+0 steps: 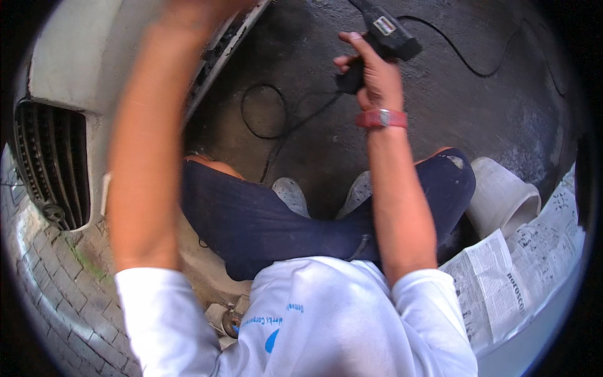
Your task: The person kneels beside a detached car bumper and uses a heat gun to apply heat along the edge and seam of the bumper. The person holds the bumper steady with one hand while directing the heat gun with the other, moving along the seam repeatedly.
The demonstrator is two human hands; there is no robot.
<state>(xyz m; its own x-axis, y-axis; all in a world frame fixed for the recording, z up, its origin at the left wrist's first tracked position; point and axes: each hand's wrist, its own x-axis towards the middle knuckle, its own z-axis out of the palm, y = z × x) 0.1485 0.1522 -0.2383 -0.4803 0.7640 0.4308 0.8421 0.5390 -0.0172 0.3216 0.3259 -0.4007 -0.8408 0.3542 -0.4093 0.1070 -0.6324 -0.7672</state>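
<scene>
My right hand (382,81), with a red watch at the wrist, is wrapped round the handle of a black pistol-grip tool (392,38). A white label sits on the tool's body, and its front end runs out of view at the top. A black cord leads from the handle's lower end. Smeared by motion, my left hand (210,7) is cut off by the upper edge, so its fingers do not show. It is up beside the white car body (75,50), close to a dark-edged panel strip (229,47).
The black cord (264,135) loops on the dark wet floor between my knees. Another dark line (468,66) curves at the upper right. A white bucket (493,195) lies tipped beside my right knee, near newspaper sheets (483,276). The car's black grille (53,163) stands at left above paving bricks.
</scene>
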